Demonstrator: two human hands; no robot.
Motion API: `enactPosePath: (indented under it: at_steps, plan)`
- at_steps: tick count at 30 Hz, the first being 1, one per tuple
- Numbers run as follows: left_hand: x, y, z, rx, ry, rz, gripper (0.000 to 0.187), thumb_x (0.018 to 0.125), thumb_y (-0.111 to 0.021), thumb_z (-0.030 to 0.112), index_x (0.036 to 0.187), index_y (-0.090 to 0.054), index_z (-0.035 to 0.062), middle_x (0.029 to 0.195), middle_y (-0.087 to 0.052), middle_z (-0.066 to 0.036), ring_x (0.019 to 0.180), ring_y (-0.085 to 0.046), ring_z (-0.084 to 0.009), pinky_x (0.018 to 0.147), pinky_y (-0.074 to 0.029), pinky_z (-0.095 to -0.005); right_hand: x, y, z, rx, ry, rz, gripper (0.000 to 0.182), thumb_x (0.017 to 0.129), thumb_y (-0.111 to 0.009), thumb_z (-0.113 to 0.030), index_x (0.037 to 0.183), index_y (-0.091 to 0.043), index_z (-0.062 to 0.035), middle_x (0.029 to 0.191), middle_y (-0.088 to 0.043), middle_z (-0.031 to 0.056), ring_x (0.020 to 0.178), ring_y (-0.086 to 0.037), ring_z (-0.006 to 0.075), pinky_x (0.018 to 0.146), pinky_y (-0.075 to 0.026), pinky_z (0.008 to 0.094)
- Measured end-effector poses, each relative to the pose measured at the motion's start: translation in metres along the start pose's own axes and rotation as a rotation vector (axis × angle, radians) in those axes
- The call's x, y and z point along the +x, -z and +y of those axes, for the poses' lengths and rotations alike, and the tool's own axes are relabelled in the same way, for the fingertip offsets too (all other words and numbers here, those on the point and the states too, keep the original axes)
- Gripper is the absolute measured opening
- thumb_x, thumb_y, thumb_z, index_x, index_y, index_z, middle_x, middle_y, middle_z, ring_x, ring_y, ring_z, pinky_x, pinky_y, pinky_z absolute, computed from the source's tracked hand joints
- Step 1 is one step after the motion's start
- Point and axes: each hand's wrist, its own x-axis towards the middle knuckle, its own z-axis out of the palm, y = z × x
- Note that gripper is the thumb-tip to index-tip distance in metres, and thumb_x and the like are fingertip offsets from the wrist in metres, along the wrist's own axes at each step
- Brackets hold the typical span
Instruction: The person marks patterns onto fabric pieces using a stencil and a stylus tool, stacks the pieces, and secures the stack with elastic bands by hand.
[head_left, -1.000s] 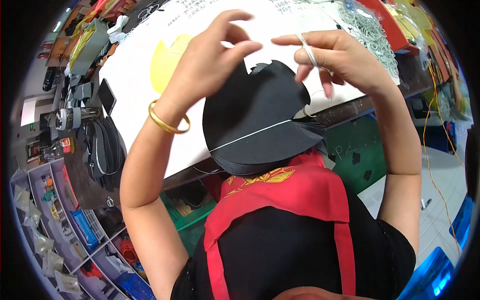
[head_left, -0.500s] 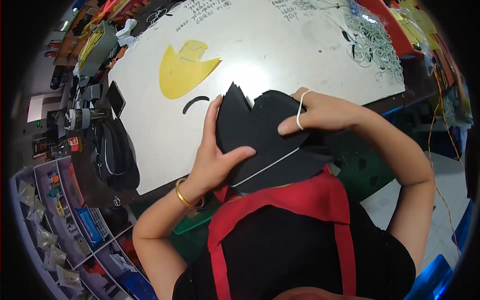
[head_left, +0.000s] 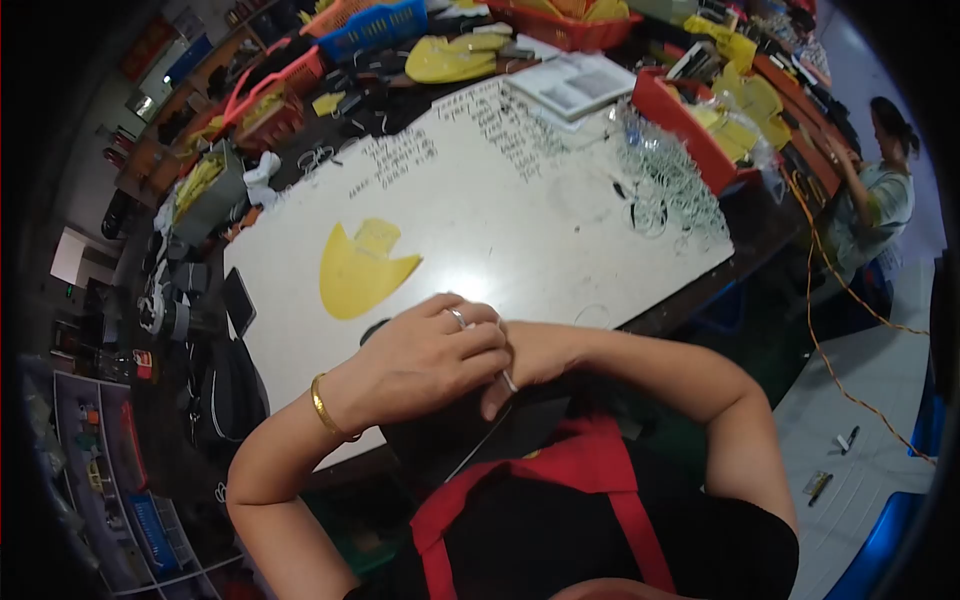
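Observation:
My left hand (head_left: 425, 350) lies across my right hand (head_left: 535, 355), its fingers curled over it; what they pinch, if anything, is hidden. A ring and a gold bracelet are on the left side. A short piece of white band (head_left: 508, 382) shows at the base of my right thumb. That thumb points down, and the other right fingers are covered. Beneath both hands is a black sheet-like piece (head_left: 425, 440) with a pale line (head_left: 475, 450) along it, mostly hidden. Beyond them on the white board rests a yellow curved template (head_left: 360, 275).
Tangled pale cords (head_left: 665, 185) lie at the board's right, beside a red bin (head_left: 690, 135). A dark phone-like slab (head_left: 239, 302) and a black bag (head_left: 230, 390) are at the left. Another person (head_left: 880, 200) is at the far right. Orange cables (head_left: 830, 350) hang nearby.
My left hand has left the black piece and moved over my right hand. My right hand has shifted left. The camera view has tilted up, showing more of the table's far side.

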Motion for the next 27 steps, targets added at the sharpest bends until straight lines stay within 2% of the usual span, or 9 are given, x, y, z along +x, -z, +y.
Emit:
enactPosePath:
  at_steps: [5, 10, 11, 13, 16, 19, 22, 23, 27]
  plan:
    - [0.016, 0.015, -0.013, -0.172, -0.204, -0.050, 0.012, 0.085, -0.065, 0.018, 0.086, -0.067, 0.0064, 0.101, -0.064, -0.006, 0.108, -0.061, -0.0252, 0.099, -0.046, -0.0405, 0.003, -0.009, -0.012, -0.108, -0.019, 0.019, 0.060, 0.075, -0.090, -0.023, 0.126, -0.065, -0.0025, 0.126, -0.063, 0.0191, 0.124, -0.057, 0.0275, 0.105, -0.048, 0.0388]
    - [-0.010, 0.009, 0.034, -0.476, -0.256, -0.059, 0.016, 0.079, -0.067, 0.016, 0.074, -0.055, 0.0077, 0.076, -0.056, -0.009, 0.080, -0.060, -0.0284, 0.074, -0.051, -0.0416, -0.001, -0.002, -0.020, -0.332, -0.177, 0.099, 0.119, 0.069, -0.082, -0.040, 0.160, -0.016, -0.0012, 0.111, -0.069, 0.0198, 0.106, -0.067, 0.0285, 0.095, -0.049, 0.0354]
    - [-0.024, 0.011, 0.048, -0.516, -0.258, -0.110, 0.020, 0.080, -0.069, 0.017, 0.073, -0.052, 0.0094, 0.069, -0.053, -0.006, 0.073, -0.061, -0.0267, 0.069, -0.051, -0.0395, -0.007, -0.005, -0.025, -0.183, -0.172, 0.141, 0.105, 0.067, -0.086, -0.036, 0.154, -0.036, -0.0047, 0.129, -0.063, 0.0227, 0.115, -0.063, 0.0297, 0.102, -0.047, 0.0369]
    - [-0.058, 0.006, 0.067, -0.366, -0.014, -0.120, 0.020, 0.079, -0.068, 0.020, 0.072, -0.052, 0.0110, 0.059, -0.052, -0.005, 0.058, -0.060, -0.0265, 0.059, -0.052, -0.0409, -0.010, -0.008, -0.008, -0.116, -0.126, 0.156, 0.099, 0.067, -0.085, -0.035, 0.150, -0.042, -0.0013, 0.130, -0.062, 0.0220, 0.120, -0.061, 0.0300, 0.104, -0.045, 0.0370]
    - [-0.092, 0.015, 0.081, -0.129, 0.925, -0.338, 0.010, 0.088, -0.059, 0.017, 0.085, -0.062, 0.0076, 0.067, -0.064, -0.015, 0.064, -0.066, -0.0370, 0.060, -0.054, -0.0482, -0.008, -0.015, -0.011, -0.302, 0.023, 0.193, 0.092, 0.065, -0.084, -0.035, 0.142, -0.049, 0.0018, 0.133, -0.060, 0.0207, 0.125, -0.058, 0.0298, 0.107, -0.043, 0.0384]
    - [-0.150, -0.011, 0.051, -0.291, 1.085, -0.099, 0.019, 0.096, -0.051, 0.017, 0.095, -0.060, 0.0015, 0.082, -0.066, -0.021, 0.080, -0.065, -0.0431, 0.072, -0.053, -0.0467, -0.005, -0.035, -0.030, -0.441, 0.218, 0.125, 0.091, 0.062, -0.084, -0.034, 0.139, -0.051, 0.0025, 0.133, -0.060, 0.0189, 0.127, -0.058, 0.0296, 0.109, -0.042, 0.0406]
    - [-0.187, -0.061, 0.072, -0.932, 1.243, 0.217, 0.041, 0.105, -0.048, 0.032, 0.095, -0.059, -0.0066, 0.080, -0.066, -0.014, 0.070, -0.072, -0.0264, 0.055, -0.055, -0.0317, -0.004, -0.059, -0.042, -0.577, 0.352, 0.066, 0.087, 0.061, -0.085, -0.026, 0.138, -0.053, -0.0019, 0.129, -0.062, 0.0173, 0.121, -0.061, 0.0313, 0.103, -0.047, 0.0399]
    - [-0.182, -0.063, 0.086, -1.270, 1.598, 0.305, 0.044, 0.105, -0.049, 0.035, 0.095, -0.060, -0.0062, 0.082, -0.067, -0.012, 0.068, -0.073, -0.0230, 0.050, -0.054, -0.0283, -0.008, -0.061, -0.038, -0.526, 0.313, 0.097, 0.089, 0.061, -0.086, -0.025, 0.139, -0.052, -0.0017, 0.129, -0.062, 0.0170, 0.121, -0.061, 0.0304, 0.104, -0.047, 0.0389]
    - [-0.179, -0.110, 0.156, -1.655, 1.670, 0.502, 0.043, 0.105, -0.048, 0.029, 0.129, -0.060, -0.0050, 0.101, -0.072, -0.013, 0.068, -0.073, -0.0177, 0.047, -0.051, -0.0233, -0.025, -0.051, -0.001, 0.064, 0.035, 0.296, 0.097, 0.060, -0.089, -0.025, 0.143, -0.047, 0.0043, 0.132, -0.062, 0.0163, 0.122, -0.060, 0.0239, 0.105, -0.045, 0.0346]
